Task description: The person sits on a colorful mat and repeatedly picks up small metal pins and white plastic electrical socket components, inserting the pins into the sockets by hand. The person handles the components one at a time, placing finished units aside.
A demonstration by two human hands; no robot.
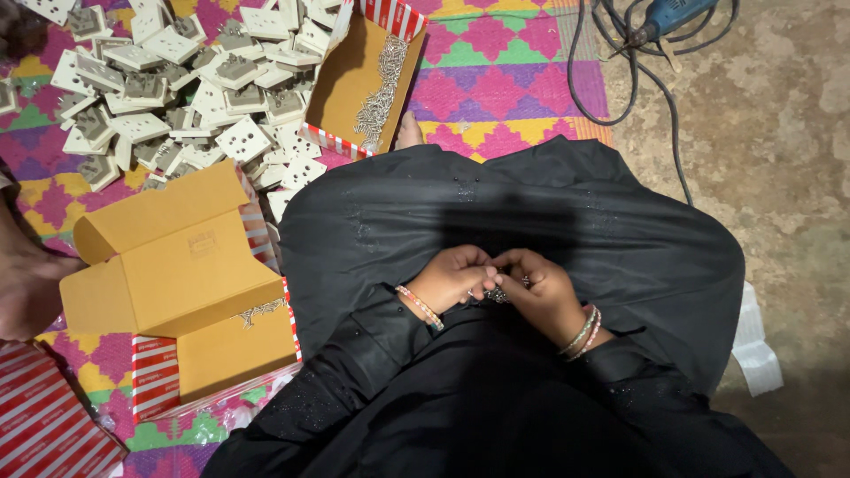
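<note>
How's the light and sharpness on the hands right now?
Head view: dim over the lap, a shadow band crossing the black cloth; left hand and right hand readable, the small metal piece between them too dark to resolve; white sockets brighter, sharp.

Home floor workshop, patterned woven mat [505, 71], heap of white socket plates [177, 80], cardboard boxes [177, 265], power drill [668, 18]

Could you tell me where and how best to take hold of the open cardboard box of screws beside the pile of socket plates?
Probably grip the open cardboard box by its long side walls, coming from above. It lies open-topped with screws loose along one side, so keep it level; the flap looks too flimsy to lift by.
</note>
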